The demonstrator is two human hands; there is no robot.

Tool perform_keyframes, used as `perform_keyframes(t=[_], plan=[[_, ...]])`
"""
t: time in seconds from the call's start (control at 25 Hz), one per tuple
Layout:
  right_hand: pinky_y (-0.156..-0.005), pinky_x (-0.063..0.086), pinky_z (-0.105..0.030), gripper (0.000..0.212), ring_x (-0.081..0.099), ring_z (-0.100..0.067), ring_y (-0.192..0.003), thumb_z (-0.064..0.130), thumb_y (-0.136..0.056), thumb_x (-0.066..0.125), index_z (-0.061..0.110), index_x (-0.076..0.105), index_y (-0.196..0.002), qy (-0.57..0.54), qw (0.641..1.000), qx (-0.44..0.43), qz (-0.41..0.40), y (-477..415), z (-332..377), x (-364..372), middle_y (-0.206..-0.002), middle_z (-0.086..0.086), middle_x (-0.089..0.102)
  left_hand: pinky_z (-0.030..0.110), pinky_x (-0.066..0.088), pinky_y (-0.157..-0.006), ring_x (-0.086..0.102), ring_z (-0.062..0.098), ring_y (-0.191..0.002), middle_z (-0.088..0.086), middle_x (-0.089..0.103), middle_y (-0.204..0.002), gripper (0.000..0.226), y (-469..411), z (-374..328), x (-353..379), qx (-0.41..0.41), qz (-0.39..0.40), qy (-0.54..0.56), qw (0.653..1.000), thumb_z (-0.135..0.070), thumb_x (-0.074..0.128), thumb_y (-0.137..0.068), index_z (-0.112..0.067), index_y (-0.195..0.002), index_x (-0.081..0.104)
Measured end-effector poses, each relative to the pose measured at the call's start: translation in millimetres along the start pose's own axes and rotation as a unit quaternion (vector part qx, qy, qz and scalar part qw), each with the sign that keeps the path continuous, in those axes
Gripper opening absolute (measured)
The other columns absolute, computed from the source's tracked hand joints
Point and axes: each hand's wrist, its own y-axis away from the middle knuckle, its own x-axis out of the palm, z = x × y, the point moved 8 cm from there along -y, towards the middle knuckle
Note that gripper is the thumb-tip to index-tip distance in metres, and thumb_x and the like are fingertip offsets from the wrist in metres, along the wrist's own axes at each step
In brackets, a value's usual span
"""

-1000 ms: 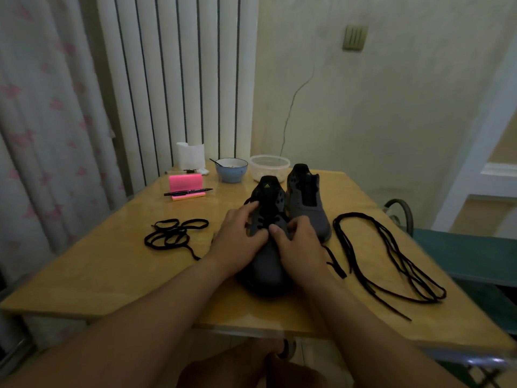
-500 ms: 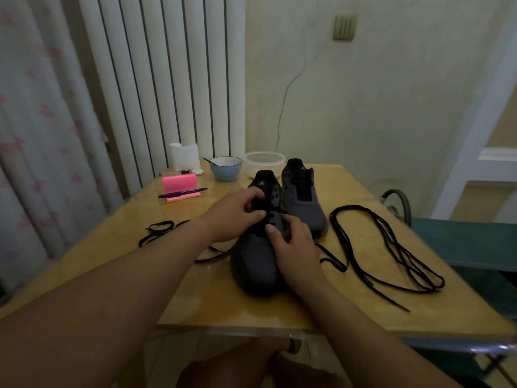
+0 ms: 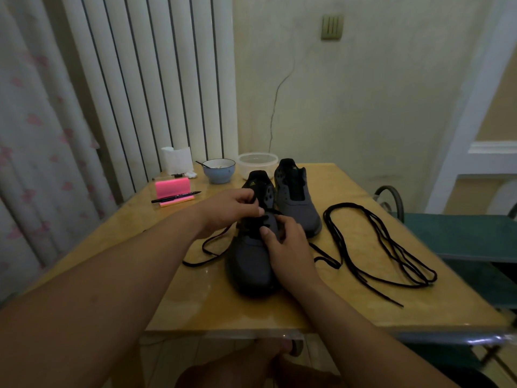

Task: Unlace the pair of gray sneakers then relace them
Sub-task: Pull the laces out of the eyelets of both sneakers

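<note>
You are facing a yellowish wooden table (image 3: 195, 298). The near sneaker (image 3: 251, 264), gray, lies at its middle with the toe toward you. The second sneaker (image 3: 299, 208) stands just beside it to the right, a little farther back and with no lace in it.

Right of the near sneaker and apart from it, a loose black lace (image 3: 391, 253) lies in long loops.

Your left hand (image 3: 229, 208) is over the near sneaker's tongue, with the fingers curled and pinching the threaded lace (image 3: 207, 247), which trails off to the sneaker's left. Your right hand (image 3: 288, 245) grips the near sneaker's right side, with the thumb pressed on its laced middle.

Behind the near sneaker stand a clear tub (image 3: 257, 163) and a blue bowl (image 3: 218, 170). Behind it to the left are a pink notepad (image 3: 172, 187) and a pen (image 3: 176, 196).
</note>
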Motion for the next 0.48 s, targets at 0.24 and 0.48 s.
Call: perform_keyframes(t=[0.24, 0.48], plan=[[-0.086, 0.048, -0.025, 0.046, 0.057, -0.008, -0.11, 0.046, -0.101, 0.062, 0.025, 0.052, -0.14, -0.017, 1.0, 0.011, 0.004, -3, -7, 2, -0.126, 0.006, 0.053, 0.04, 0.044, -0.087, 0.054, 0.018, -0.081, 0.001, 0.058, -0.086, 0.02, 19, 6, -37, 0.02, -0.065, 0.161, 0.984, -0.028, 0.055, -0.106, -0.018, -0.098, 0.072], [-0.089, 0.048, -0.028, 0.042, 0.056, -0.008, -0.109, 0.047, -0.101, 0.062, 0.028, 0.052, -0.137, -0.016, 1.0, 0.012, 0.006, -4, -8, 3, -0.127, 0.007, 0.054, 0.032, 0.062, -0.076, 0.074, 0.027, -0.093, 0.011, 0.073, -0.107, 0.013, 15, -23, -50, 0.052, -0.196, 0.031, 0.979, -0.008, 0.056, -0.105, -0.015, -0.116, 0.057]])
